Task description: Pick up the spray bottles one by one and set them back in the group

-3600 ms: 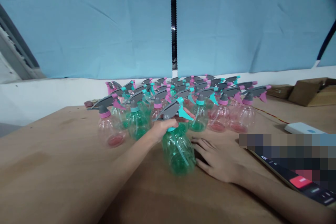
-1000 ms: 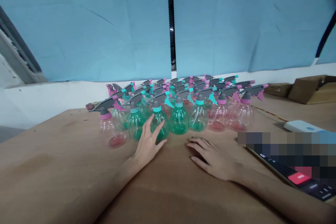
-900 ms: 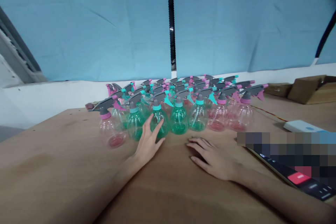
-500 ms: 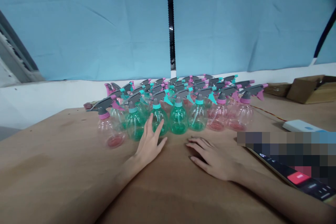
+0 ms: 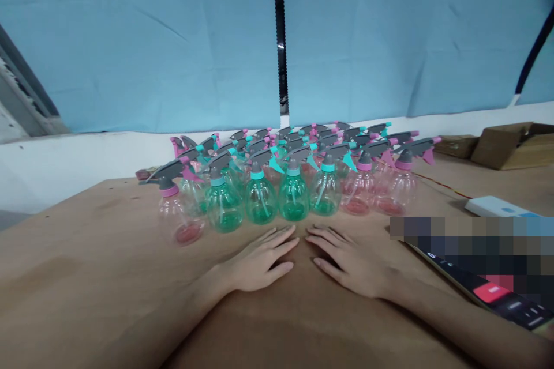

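Observation:
Several rows of clear spray bottles with grey trigger heads stand upright on the wooden table (image 5: 86,277). In the front row, a green spray bottle (image 5: 294,199) is at the middle, another green spray bottle (image 5: 261,202) to its left, and a pink spray bottle (image 5: 182,219) at the left end. My left hand (image 5: 266,259) lies flat on the table just in front of the green bottles, open and holding nothing. Close beside it, my right hand (image 5: 346,259) rests palm down, fingers apart, also without anything in it. Neither hand touches a bottle.
A phone (image 5: 489,288) with a lit screen, partly blurred out, lies right of my right arm. Behind it are a white box-shaped device (image 5: 493,206) and a thin cable. An open cardboard box (image 5: 511,147) sits at the back right. Blue sheeting (image 5: 173,40) hangs behind the table.
My left hand has come away from the front green bottles, moving down and right to lie flat near my right hand. My right hand has stayed in place.

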Tool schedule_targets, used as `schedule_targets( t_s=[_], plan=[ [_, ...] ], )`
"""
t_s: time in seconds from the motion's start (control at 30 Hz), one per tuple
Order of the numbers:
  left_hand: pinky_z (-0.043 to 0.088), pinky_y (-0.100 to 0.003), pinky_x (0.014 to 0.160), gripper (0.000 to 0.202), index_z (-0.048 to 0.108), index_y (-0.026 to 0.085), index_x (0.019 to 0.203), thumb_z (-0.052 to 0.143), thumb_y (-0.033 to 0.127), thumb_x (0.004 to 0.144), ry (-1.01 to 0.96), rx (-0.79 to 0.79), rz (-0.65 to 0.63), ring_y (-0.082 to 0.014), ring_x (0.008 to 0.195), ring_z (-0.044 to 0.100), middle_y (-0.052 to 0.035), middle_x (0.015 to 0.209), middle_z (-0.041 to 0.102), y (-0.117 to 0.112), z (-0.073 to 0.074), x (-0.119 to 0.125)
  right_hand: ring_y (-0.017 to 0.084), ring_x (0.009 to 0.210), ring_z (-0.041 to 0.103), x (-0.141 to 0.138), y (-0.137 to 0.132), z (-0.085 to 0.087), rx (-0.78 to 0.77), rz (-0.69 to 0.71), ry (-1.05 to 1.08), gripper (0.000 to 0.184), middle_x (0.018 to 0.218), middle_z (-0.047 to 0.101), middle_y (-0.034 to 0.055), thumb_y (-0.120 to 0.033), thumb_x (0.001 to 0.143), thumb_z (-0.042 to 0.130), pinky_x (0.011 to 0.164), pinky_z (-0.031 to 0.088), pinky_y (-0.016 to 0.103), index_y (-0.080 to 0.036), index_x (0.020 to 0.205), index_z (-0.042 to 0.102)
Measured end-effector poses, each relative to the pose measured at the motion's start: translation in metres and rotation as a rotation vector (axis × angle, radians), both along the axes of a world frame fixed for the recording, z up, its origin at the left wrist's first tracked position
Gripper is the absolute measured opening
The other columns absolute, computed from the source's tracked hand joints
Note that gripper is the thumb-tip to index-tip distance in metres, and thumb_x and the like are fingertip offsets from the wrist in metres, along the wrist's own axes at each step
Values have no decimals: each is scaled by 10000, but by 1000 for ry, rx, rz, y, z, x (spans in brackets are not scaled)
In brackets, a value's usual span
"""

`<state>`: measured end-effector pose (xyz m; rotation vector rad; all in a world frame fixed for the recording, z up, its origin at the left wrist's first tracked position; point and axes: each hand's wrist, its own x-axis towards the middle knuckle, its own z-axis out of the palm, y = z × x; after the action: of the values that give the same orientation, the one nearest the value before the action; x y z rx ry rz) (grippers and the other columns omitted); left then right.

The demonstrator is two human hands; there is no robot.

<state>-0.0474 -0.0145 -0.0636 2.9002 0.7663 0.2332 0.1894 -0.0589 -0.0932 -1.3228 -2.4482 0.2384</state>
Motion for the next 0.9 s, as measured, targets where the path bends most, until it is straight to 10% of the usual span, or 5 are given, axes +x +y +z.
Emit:
schedule_targets(
  t_s=[0.9],
  plan=[
    [207, -406, 1100, 469, 361, 227, 1351, 363, 387, 910, 78, -50, 47, -207, 1336, 235, -44, 1452, 267, 0, 0, 2, 224, 1274, 321, 1, 1, -1, 1, 4, 1, 457, 1379, 402, 83, -384, 915, 357, 1055, 254, 442, -177, 1320, 411]
  ],
)
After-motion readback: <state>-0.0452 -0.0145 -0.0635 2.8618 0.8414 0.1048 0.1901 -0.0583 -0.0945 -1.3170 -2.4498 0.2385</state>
